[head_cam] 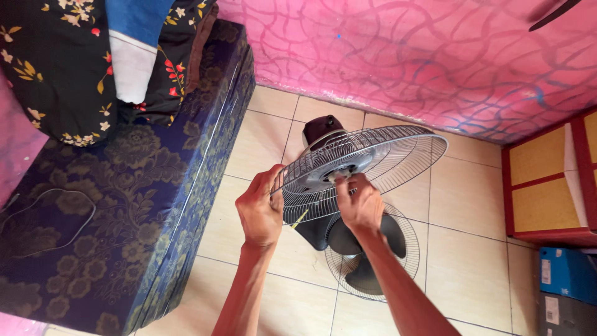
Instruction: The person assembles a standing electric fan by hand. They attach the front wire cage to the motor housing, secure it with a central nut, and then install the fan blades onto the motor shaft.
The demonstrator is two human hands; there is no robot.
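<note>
Above tiled floor (472, 205), round grey wire fan guard (373, 162), tilted

The fan motor housing (321, 129) is mostly hidden behind the wire fan guard (367, 163). The right hand (360, 204) covers the guard's hub, and its fingertips there blur. The 2nd guard (373, 255) and dark fan blades (364, 246) lie partly under the forearm. The blue box (569, 274), cabinet (550, 180) and mattress (112, 205) are cut by the edges.
</note>
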